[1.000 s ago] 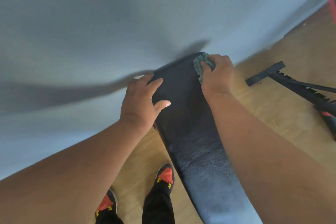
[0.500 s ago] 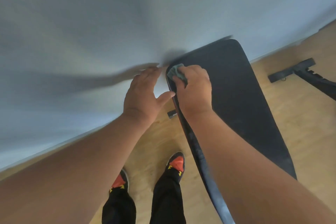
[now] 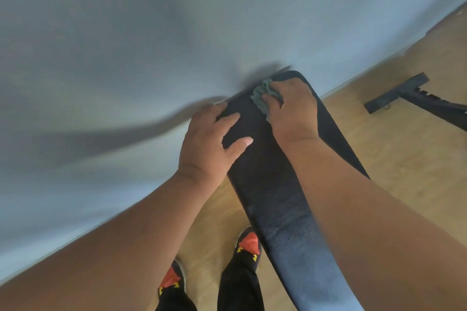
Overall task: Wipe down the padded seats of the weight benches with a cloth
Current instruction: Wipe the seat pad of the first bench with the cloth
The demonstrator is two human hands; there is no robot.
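The bench's [image 3: 275, 184] near end gets cut off by the bottom of the shot, and the right forearm covers much of its right edge. Right hand [image 3: 293, 111] has a bunched grip on the green cloth [image 3: 262, 98] at the far left corner of the pad; half a second back it was lower on the left edge. Left hand [image 3: 209, 144] lies flat, fingers wide, over the left edge. Bare wood floor [image 3: 404, 171] on the right, wall [image 3: 151, 33] close on the left.

The bench pad [image 3: 283, 197] (the surface) runs from the wall [image 3: 177, 20] toward the person. The cloth [image 3: 262, 98] lies on its far end, under the right hand [image 3: 293, 111]. The left hand [image 3: 209, 144] rests on its left edge. Two shoes [image 3: 249, 243] stand on the floor [image 3: 404, 171] to the left. A frame [image 3: 414, 98] lies far right.
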